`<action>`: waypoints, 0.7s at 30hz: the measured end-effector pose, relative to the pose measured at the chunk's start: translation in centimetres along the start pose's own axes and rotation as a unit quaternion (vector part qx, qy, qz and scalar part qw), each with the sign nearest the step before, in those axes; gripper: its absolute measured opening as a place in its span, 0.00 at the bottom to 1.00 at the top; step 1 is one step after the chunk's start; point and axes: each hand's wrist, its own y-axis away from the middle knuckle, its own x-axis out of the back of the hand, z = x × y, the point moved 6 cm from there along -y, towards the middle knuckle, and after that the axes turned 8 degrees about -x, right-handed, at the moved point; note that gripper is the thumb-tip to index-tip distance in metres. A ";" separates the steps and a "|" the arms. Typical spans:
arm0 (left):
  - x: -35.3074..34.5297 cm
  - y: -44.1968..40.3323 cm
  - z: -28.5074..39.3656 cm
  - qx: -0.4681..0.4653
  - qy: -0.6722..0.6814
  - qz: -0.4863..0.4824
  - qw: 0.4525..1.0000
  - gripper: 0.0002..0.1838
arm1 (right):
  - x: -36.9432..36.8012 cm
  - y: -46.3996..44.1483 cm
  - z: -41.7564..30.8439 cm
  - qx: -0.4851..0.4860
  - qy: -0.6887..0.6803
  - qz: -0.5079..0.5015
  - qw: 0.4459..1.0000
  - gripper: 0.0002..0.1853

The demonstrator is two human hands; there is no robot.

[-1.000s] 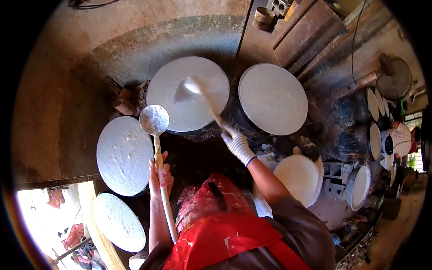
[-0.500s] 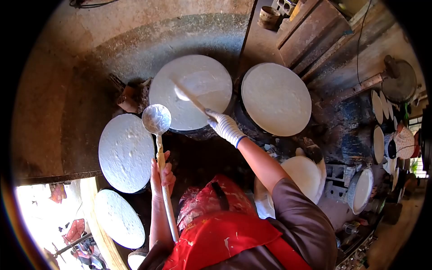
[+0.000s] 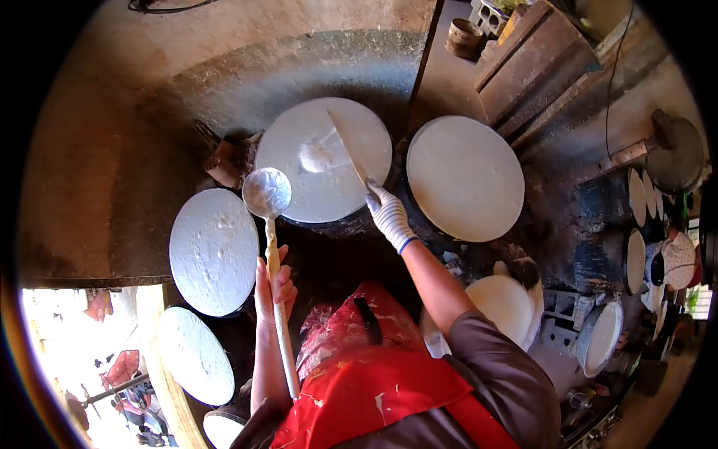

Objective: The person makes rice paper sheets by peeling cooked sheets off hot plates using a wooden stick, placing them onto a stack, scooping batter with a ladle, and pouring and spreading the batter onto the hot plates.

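Note:
My left hand [image 3: 278, 290] is closed around the long handle of a metal ladle [image 3: 267, 192], whose bowl is up and coated white. My right hand [image 3: 390, 218], in a striped glove, grips a long thin flat stick [image 3: 348, 148]. That stick reaches over the right half of a round white-coated surface [image 3: 292, 187] at the back centre. Beside the stick lies a brighter wet white patch [image 3: 321, 154]. Whether the stick's edge touches the surface I cannot tell. The ladle's bowl overlaps the near left rim in view.
Other round white tops stand close by: one at right [image 3: 465, 179], one at left [image 3: 213, 251], one at lower left [image 3: 196, 355]. A wide basin of white stuff [image 3: 499, 308] sits near my right elbow. Concrete blocks [image 3: 559, 329] and dark drums [image 3: 602, 262] stand farther right.
The stick has swung to the right across the back centre surface, and my right hand has shifted slightly right. A bright white patch now shows left of the stick. The ladle stays in my left hand.

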 end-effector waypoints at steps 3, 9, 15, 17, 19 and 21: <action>0.1 0.0 -0.2 -0.014 0.016 -0.001 1.000 0.28 | 0.5 -2.0 -1.8 0.009 0.010 -0.079 0.997 0.17; 0.4 0.6 -0.8 -0.011 0.042 0.021 0.999 0.28 | -0.6 -1.3 -1.9 0.038 0.007 -0.268 0.963 0.18; 0.7 0.5 -1.0 -0.031 0.037 0.021 0.999 0.27 | 4.0 3.3 2.4 -0.008 -0.060 -0.154 0.986 0.17; 0.5 0.3 -1.2 -0.035 0.031 0.019 0.999 0.28 | 2.4 5.0 2.1 0.000 -0.091 -0.219 0.972 0.18; 0.3 0.1 -1.0 -0.031 0.026 0.023 0.999 0.25 | 3.2 3.8 2.2 0.008 -0.089 -0.171 0.981 0.18; 0.4 -0.7 -0.5 -0.024 0.016 0.027 0.999 0.25 | 3.7 1.4 1.6 0.046 -0.080 -0.153 0.984 0.18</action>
